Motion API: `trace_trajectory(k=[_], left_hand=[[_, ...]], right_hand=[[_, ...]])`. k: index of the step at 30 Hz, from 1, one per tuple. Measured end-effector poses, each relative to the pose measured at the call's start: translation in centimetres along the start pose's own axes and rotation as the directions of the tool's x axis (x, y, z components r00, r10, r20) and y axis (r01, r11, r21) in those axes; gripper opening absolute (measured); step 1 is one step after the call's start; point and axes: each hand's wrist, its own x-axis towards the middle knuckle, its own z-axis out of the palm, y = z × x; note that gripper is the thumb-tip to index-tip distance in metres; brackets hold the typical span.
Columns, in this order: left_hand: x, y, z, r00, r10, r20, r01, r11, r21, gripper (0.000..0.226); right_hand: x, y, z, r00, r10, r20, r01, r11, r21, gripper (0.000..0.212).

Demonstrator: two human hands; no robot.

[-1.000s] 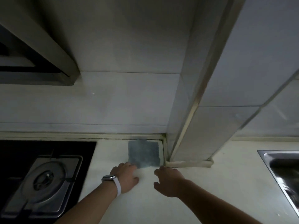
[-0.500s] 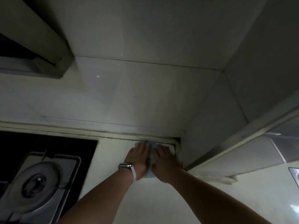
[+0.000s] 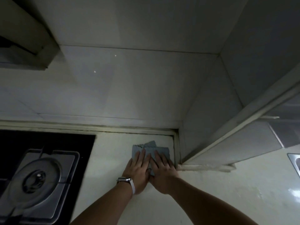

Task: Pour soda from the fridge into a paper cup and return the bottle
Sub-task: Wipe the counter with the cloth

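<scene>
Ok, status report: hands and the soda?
Left hand, right hand both flat on cloth. Bottle, cup not in view. Stove left of cloth, apart.

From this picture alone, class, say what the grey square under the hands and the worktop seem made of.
Grey square: probably soft matte cloth; folded layers, uneven edges. Worktop: pale, hard, faintly glossy, perhaps stone or laminate; highlights show at right.

The desk (image 3: 211, 195) lies open toward the near edge and rightward to the sink (image 3: 295, 161). The back wall (image 3: 129, 88) and the pillar (image 3: 204, 127) close the corner round the cloth (image 3: 151, 147). The stove (image 3: 40, 176) blocks the left, under the hood (image 3: 24, 38).
</scene>
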Motion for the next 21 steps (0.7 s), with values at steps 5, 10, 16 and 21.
trace_trajectory(k=[5,10,16,21], left_hand=[[-4.4,1.3,2.3,1.0,-0.009,-0.022,0.01,0.998,0.062,0.058],[-9.3,2.8,4.8,1.0,-0.012,-0.019,0.014,0.992,0.125,0.059],[-14.3,4.8,7.3,1.0,-0.01,-0.016,0.011,0.995,0.096,0.06],[-17.7,5.5,9.5,0.998,0.068,-0.004,-0.067,0.997,0.046,0.064]], right_hand=[[-4.0,-1.3,2.4,0.999,-0.042,0.002,0.042,0.999,0.008,0.095],[-8.8,-2.3,5.4,0.999,-0.043,-0.013,0.043,0.998,0.034,0.087],[-14.3,-2.8,8.3,0.996,-0.004,-0.09,0.01,0.998,0.064,0.074],[-18.1,-4.0,9.5,0.999,0.047,0.025,-0.049,0.995,0.081,0.083]])
